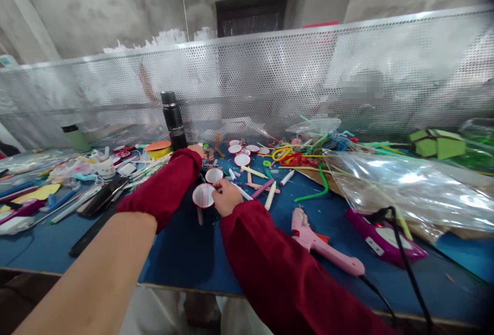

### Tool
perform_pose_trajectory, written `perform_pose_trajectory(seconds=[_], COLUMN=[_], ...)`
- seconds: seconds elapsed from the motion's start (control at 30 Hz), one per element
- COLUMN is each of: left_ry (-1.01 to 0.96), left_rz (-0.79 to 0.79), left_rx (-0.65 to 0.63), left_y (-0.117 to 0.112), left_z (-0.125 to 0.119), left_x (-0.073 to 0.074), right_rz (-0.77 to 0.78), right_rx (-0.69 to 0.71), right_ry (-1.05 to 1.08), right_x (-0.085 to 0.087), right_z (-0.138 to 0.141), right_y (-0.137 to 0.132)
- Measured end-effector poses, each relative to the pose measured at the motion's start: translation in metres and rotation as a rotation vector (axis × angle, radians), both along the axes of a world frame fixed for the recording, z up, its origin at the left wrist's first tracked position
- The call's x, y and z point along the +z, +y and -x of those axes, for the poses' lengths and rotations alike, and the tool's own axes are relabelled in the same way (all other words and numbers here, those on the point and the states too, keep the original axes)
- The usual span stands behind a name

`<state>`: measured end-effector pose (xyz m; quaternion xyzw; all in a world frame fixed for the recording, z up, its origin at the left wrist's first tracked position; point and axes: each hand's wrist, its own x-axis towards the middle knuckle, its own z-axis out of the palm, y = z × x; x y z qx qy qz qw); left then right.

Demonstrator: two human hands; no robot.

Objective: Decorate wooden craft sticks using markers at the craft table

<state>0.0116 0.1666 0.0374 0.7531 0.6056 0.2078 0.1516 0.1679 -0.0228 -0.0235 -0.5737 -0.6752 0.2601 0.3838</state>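
My right hand [227,197] has its fingers closed at the right rim of a small white cup [203,196] with a red edge. A brownish strip [200,216] shows just below this cup. Directly behind it stands a second white cup [214,175] with the same red edge. My left hand [197,151] reaches farther back, beside the black bottle [173,121]; the red sleeve covers most of it, and its fingers are hidden. Beyond my right hand lie loose white, yellow and purple sticks [264,189] and a further red-rimmed cup [242,159].
A pink glue gun [324,250] and a purple device [386,240] with a black cable lie at right, near clear plastic sheeting [417,186]. Coloured pipe cleaners [289,156] are heaped behind. Pens and a dark case [102,196] clutter the left. A perforated metal screen [262,77] borders the back.
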Motion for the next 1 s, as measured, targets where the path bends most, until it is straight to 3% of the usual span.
perform_pose_trajectory(seconds=[0.13,0.23,0.4,0.5,0.7,1.0], left_ry=[-0.126,-0.269,-0.434,-0.579,-0.757,-0.844], left_rz=[0.02,0.043,0.085,0.147,0.06,-0.006], left_rx=[0.114,0.105,0.041,-0.026,0.07,-0.001], left_y=[-0.024,-0.057,-0.123,-0.148,-0.147,-0.132], left_z=[0.023,0.033,0.029,0.023,0.012,0.023], left_x=[0.015,0.021,0.016,0.01,-0.002,-0.029], right_rz=[-0.015,-0.036,-0.083,-0.102,-0.14,-0.149], right_rx=[0.012,0.023,0.064,0.108,0.155,0.222], right_ry=[-0.005,0.012,0.084,0.125,0.119,-0.115], right_x=[-0.002,-0.003,0.003,0.006,0.01,0.009], right_z=[-0.001,-0.001,-0.003,-0.002,-0.007,-0.012], right_y=[0.005,0.01,0.013,0.011,0.007,0.01])
